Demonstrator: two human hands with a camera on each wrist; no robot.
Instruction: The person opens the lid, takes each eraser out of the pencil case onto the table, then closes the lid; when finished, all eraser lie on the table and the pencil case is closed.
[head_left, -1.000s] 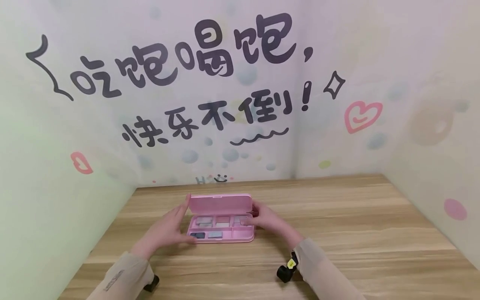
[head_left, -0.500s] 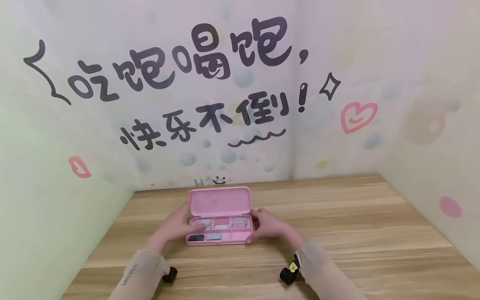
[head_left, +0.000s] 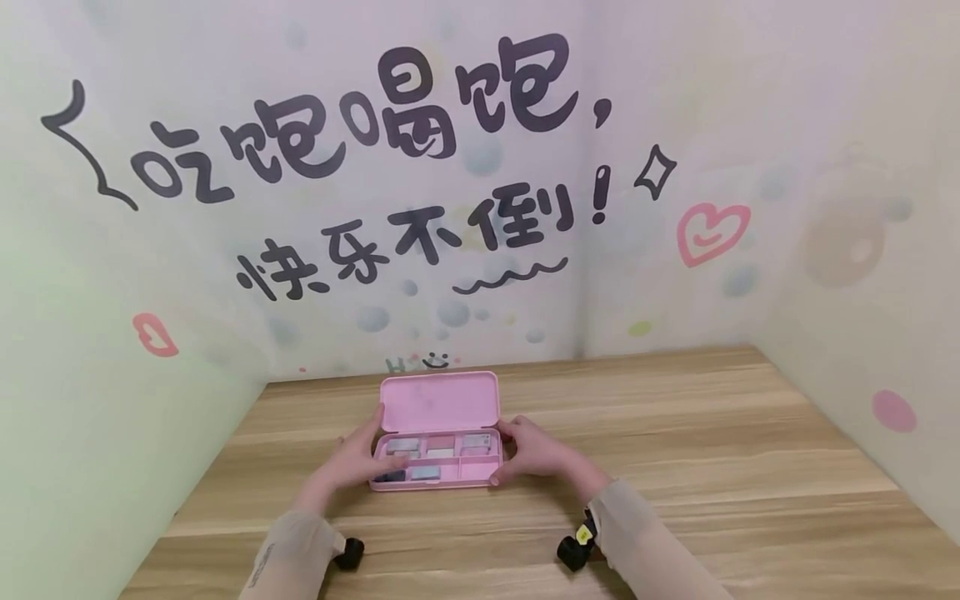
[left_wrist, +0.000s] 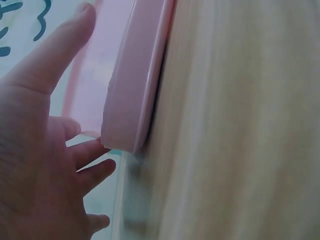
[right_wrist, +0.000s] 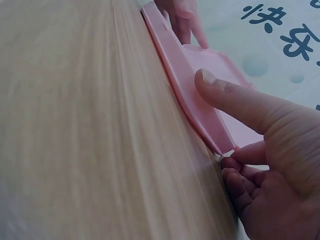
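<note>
A pink pencil case (head_left: 480, 474) stands on the table with its lid (head_left: 440, 402) raised. In its compartments lie several small items, among them a pale blue block (head_left: 425, 473) and a dark one (head_left: 390, 477) partly behind the left thumb. My left hand (head_left: 352, 461) spreads around the left end, thumb reaching over the tray and fingers loose at the back corner. At the other end, my right hand (head_left: 537, 449) grips the case, its thumb (right_wrist: 220, 90) at the front corner and its fingers curled at the back corner in the right wrist view.
A wood-grain table (head_left: 675, 467) carries the case. Behind it rises a pale wall (head_left: 525, 333) with dark lettering, and side walls flank the table. Black wrist cameras hang under both sleeves, the right one (head_left: 576, 550) low over the table.
The lid has tilted further back, showing more of its inside. My left thumb has moved from the front edge to over the tray; my right thumb has shifted from inside the tray to the front corner.
</note>
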